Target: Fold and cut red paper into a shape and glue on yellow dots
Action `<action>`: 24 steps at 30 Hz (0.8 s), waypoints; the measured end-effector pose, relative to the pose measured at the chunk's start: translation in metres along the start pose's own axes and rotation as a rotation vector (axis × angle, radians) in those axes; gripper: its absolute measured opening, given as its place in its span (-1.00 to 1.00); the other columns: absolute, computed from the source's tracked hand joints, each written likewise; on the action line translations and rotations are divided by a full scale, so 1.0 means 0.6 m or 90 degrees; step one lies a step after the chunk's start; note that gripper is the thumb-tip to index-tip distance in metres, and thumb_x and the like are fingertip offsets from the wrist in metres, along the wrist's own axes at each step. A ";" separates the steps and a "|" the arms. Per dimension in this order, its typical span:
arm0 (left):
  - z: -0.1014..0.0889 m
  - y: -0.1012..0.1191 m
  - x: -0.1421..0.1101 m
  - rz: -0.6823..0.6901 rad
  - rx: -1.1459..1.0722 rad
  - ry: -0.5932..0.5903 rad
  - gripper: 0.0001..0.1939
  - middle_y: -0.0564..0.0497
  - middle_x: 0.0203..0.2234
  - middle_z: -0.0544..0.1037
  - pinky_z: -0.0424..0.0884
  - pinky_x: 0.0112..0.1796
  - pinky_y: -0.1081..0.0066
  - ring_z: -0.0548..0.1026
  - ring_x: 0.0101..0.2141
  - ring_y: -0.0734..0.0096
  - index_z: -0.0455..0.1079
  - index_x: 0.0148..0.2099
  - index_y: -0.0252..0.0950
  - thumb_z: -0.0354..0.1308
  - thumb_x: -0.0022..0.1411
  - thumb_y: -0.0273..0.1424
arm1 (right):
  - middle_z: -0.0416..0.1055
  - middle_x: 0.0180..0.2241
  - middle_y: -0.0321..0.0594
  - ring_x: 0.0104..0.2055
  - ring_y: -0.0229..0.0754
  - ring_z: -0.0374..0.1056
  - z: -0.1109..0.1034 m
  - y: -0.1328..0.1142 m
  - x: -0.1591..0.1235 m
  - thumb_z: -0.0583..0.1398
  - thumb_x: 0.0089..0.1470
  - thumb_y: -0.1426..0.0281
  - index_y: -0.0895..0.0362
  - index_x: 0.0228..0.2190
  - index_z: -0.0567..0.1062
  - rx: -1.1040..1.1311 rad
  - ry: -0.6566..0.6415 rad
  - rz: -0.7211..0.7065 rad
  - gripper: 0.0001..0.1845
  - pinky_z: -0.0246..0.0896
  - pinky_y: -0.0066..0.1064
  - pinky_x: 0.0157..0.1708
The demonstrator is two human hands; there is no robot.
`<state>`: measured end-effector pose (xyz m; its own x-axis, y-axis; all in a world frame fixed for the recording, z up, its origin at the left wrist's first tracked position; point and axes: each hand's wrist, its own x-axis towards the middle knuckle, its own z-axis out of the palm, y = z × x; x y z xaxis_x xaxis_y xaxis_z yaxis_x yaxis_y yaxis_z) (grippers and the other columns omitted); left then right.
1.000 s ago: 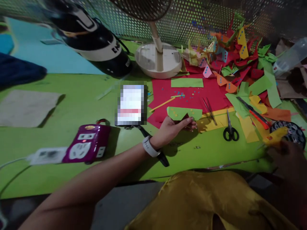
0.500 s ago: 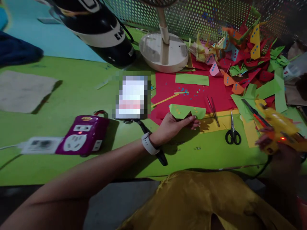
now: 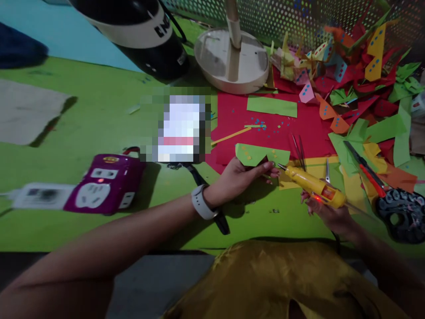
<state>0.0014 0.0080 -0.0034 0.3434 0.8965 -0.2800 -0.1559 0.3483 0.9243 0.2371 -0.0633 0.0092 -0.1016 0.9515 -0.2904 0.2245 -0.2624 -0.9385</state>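
Note:
My left hand point(image 3: 241, 177) pinches a folded green paper shape point(image 3: 260, 155) dotted with small coloured spots, held just above the green table point(image 3: 99, 115). A white watch point(image 3: 201, 203) is on that wrist. My right hand point(image 3: 327, 212) grips a yellow glue gun point(image 3: 314, 186) whose metal nozzle points left, almost touching the lower right corner of the green shape. A small red light glows on the gun's body.
A red paper sheet point(image 3: 275, 133) lies behind the hands with tweezers point(image 3: 299, 150) and scissors point(image 3: 327, 170). Heaped coloured paper pieces point(image 3: 358, 66) fill the back right. A fan base point(image 3: 232, 62), helmet point(image 3: 142, 31), purple power strip point(image 3: 101, 184), phone point(image 3: 181, 128) and dark tape roll point(image 3: 401, 215) stand around.
My right hand has lifted the yellow glue gun from the right edge and swung it left until its nozzle reaches the green shape. The left hand stayed in place.

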 end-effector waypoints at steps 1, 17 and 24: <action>0.001 0.000 0.000 0.005 0.001 0.003 -0.59 -0.10 -0.40 0.68 0.64 -0.31 0.27 0.66 -0.34 0.18 0.54 -0.33 -0.31 0.36 0.03 -0.03 | 0.52 -0.43 -0.30 -0.42 -0.17 0.45 0.001 -0.003 0.001 0.36 -0.05 0.17 -0.01 -0.34 0.47 -0.003 -0.007 -0.005 -0.73 0.32 -0.43 -0.59; -0.002 -0.009 -0.004 -0.010 0.024 0.015 -0.66 -0.11 -0.38 0.67 0.62 -0.28 0.24 0.65 -0.34 0.17 0.53 -0.31 -0.28 0.32 0.07 -0.09 | 0.44 -0.47 -0.35 -0.58 -0.25 0.27 0.008 -0.007 0.015 0.36 -0.09 0.12 -0.03 -0.38 0.43 -0.020 0.012 0.030 -0.71 0.21 -0.40 -0.62; -0.001 -0.004 -0.005 -0.009 0.034 0.013 -0.67 -0.10 -0.37 0.68 0.62 -0.28 0.26 0.65 -0.33 0.19 0.54 -0.31 -0.29 0.32 0.07 -0.10 | 0.41 -0.50 -0.34 -0.59 -0.22 0.24 0.009 -0.005 0.018 0.38 -0.14 0.09 -0.04 -0.39 0.42 -0.027 0.028 0.032 -0.66 0.21 -0.36 -0.63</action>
<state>0.0003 0.0047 -0.0052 0.3254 0.8975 -0.2975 -0.1012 0.3459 0.9328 0.2302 -0.0532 0.0080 -0.0473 0.9435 -0.3281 0.2686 -0.3044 -0.9139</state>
